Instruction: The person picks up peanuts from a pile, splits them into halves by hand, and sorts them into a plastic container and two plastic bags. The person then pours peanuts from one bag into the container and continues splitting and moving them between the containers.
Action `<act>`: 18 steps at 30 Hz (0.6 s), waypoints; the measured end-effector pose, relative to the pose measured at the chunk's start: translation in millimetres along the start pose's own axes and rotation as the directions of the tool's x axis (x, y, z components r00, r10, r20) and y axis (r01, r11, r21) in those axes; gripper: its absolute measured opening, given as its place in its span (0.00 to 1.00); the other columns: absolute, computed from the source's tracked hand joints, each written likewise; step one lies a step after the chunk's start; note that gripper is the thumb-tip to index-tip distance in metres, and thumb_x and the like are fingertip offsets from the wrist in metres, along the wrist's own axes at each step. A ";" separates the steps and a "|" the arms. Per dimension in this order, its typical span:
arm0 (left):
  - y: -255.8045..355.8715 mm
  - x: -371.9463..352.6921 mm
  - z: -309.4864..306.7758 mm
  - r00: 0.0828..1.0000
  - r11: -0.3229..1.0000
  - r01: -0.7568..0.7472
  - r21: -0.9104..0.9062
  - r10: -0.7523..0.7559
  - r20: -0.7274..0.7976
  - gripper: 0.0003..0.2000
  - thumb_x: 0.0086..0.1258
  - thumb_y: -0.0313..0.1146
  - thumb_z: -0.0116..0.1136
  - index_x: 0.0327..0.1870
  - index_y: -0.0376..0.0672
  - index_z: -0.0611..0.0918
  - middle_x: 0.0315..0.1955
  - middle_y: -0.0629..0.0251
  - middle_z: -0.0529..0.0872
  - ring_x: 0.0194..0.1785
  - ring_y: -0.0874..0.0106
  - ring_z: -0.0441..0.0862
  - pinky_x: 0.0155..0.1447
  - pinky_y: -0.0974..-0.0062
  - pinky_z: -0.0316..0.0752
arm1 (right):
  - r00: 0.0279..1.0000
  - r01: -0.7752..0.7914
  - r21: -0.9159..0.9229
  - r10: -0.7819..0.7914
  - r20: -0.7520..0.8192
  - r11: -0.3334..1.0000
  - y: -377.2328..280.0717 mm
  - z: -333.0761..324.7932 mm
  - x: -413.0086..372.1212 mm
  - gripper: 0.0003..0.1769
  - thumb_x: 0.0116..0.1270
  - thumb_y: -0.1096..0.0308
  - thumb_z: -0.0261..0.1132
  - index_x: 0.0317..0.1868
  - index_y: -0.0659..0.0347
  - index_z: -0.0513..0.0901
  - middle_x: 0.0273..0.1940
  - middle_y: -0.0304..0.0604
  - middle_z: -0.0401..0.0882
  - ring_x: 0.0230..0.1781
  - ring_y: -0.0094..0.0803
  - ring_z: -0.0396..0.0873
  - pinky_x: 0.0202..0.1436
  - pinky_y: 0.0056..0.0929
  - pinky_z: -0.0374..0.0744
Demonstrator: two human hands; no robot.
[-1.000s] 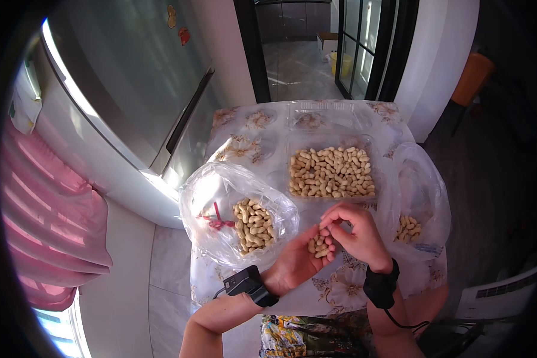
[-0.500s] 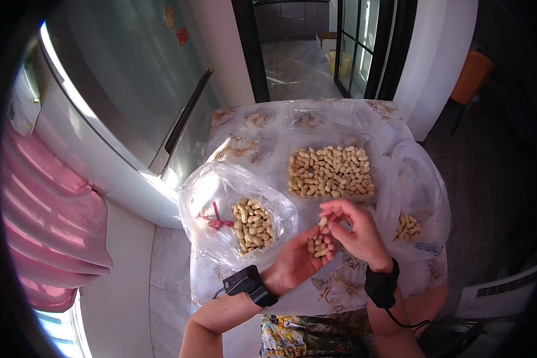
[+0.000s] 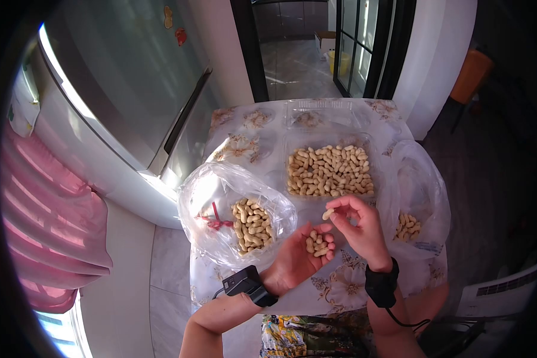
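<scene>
Cupped palm up, my left hand [image 3: 297, 258] holds several unshelled peanuts [image 3: 317, 244] above the near part of the table. Just to its right and higher, my right hand [image 3: 359, 231] pinches one peanut [image 3: 327, 213] between thumb and fingertips. Beyond the hands sits a clear plastic box [image 3: 330, 139] filled with peanuts in a layer. To the left of my left hand lies an opened clear plastic bag [image 3: 280, 201] with a pile of peanuts [image 3: 252, 225]. Right of my right hand, another clear bag [image 3: 420, 179] holds a smaller heap of peanuts [image 3: 408, 227].
A floral cloth covers the table [image 3: 346, 286]. The box's clear lid [image 3: 319, 113] lies at the far edge. A red tie [image 3: 215, 222] shows at the left bag. A fridge [image 3: 131, 71] stands close on the left, and an orange chair [image 3: 472, 74] is at the right.
My right hand has moved slightly up and away from my left palm with a peanut in its fingertips. The left hand stays in place, its fingers a little more opened.
</scene>
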State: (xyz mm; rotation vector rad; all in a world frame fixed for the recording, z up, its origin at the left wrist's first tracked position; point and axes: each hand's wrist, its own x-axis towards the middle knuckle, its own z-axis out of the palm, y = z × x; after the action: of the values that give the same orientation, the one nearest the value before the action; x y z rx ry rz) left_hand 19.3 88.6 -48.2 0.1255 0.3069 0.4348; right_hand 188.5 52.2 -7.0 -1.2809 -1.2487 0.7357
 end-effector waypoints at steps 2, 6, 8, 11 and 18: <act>0.0 -0.3 1.9 1.000 1.000 0.000 0.001 0.000 -0.004 0.22 0.82 0.47 0.40 0.57 0.38 0.79 0.44 0.62 0.84 0.48 0.67 0.81 0.56 0.69 0.76 | 1.000 -0.002 -0.001 0.002 -0.010 1.000 2.0 -0.1 0.1 0.09 0.66 0.76 0.66 0.46 0.64 0.83 0.39 0.38 0.86 0.38 0.22 0.83 0.42 0.24 0.79; 0.2 -0.5 2.3 1.000 1.000 0.002 0.000 -0.002 0.000 0.23 0.82 0.47 0.39 0.58 0.38 0.79 0.44 0.62 0.84 0.49 0.66 0.81 0.57 0.69 0.76 | 1.000 -0.004 0.005 0.004 -0.024 1.000 1.9 0.0 0.1 0.09 0.65 0.76 0.66 0.46 0.64 0.83 0.39 0.38 0.86 0.37 0.22 0.82 0.41 0.24 0.78; 0.2 -0.5 1.9 1.000 1.000 0.003 -0.001 -0.003 0.006 0.23 0.82 0.47 0.39 0.58 0.38 0.79 0.45 0.61 0.84 0.49 0.66 0.81 0.57 0.69 0.76 | 1.000 -0.007 0.009 0.007 -0.028 1.000 2.1 -0.2 0.0 0.09 0.65 0.76 0.66 0.46 0.64 0.83 0.39 0.38 0.86 0.37 0.22 0.82 0.41 0.24 0.78; 0.2 -0.8 0.8 1.000 1.000 0.007 -0.006 -0.007 0.016 0.22 0.82 0.47 0.39 0.58 0.38 0.79 0.45 0.61 0.84 0.49 0.66 0.81 0.57 0.69 0.76 | 0.999 -0.010 0.013 0.010 -0.030 1.000 1.6 -0.2 0.2 0.09 0.65 0.77 0.66 0.46 0.64 0.82 0.39 0.38 0.86 0.37 0.21 0.82 0.41 0.24 0.78; 0.3 -0.6 1.0 1.000 1.000 0.016 -0.003 -0.016 0.020 0.22 0.82 0.47 0.40 0.57 0.38 0.79 0.44 0.62 0.84 0.49 0.67 0.80 0.57 0.69 0.76 | 0.999 -0.007 0.006 0.007 -0.032 1.000 1.5 0.1 0.4 0.09 0.65 0.77 0.66 0.46 0.64 0.83 0.39 0.38 0.86 0.36 0.21 0.82 0.40 0.24 0.78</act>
State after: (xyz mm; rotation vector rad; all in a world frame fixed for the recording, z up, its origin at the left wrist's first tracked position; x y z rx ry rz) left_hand 19.0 88.5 -47.1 0.1242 0.2873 0.4178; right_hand 188.9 53.0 -8.4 -1.2881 -1.2156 0.7206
